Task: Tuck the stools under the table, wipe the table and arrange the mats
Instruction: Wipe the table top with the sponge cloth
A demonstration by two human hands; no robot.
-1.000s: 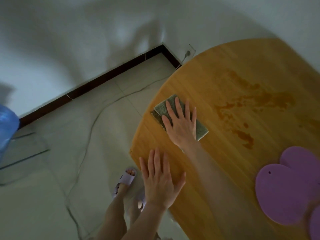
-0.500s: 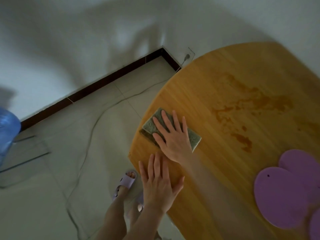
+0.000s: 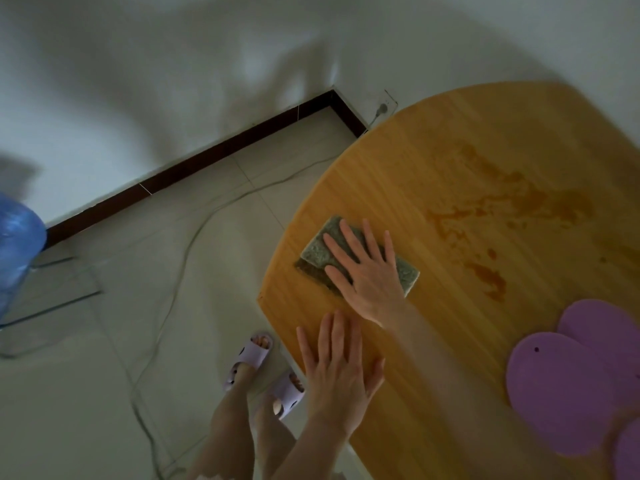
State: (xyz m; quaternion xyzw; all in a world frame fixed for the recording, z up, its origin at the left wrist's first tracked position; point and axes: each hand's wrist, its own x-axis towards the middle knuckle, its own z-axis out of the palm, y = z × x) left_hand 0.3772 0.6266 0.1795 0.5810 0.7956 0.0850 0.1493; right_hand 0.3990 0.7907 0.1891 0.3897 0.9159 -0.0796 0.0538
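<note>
**Item 1: wiping cloth** (image 3: pixel 317 252). Grey-green and folded into a flat pad. It lies on the table (image 3: pixel 467 140) close to its left edge.
- Handling, as judged: soft, light and limp, possibly damp.
- The folded layers would likely bunch or slip apart if it were pushed by one corner.
- It is best driven by a flat palm over its middle.

**Item 2: right hand** (image 3: pixel 367 275). It is laid flat on the cloth with the fingers straight and spread. It presses down rather than gripping.

**Item 3: left hand** (image 3: pixel 339 372). It rests palm-down on bare tabletop just nearer than the cloth, by the near edge. The fingers are straight and it holds nothing (apparently bracing).

**Item 4: tabletop.** Smooth, rigid wood grain, probably slick where wet.

**Item 5: dark patches** (image 3: pixel 519 206). They lie to the right of the cloth and farther off, well apart from it, so wiping looks unfinished.

**Item 6: purple mats** (image 3: pixel 561 386). Rounded and overlapping, at the near right.
- Handling, as judged: thin, light and somewhat flexible.
- They are easiest to lift by a rim.

**Item 7: stools.** Not in view.
</note>
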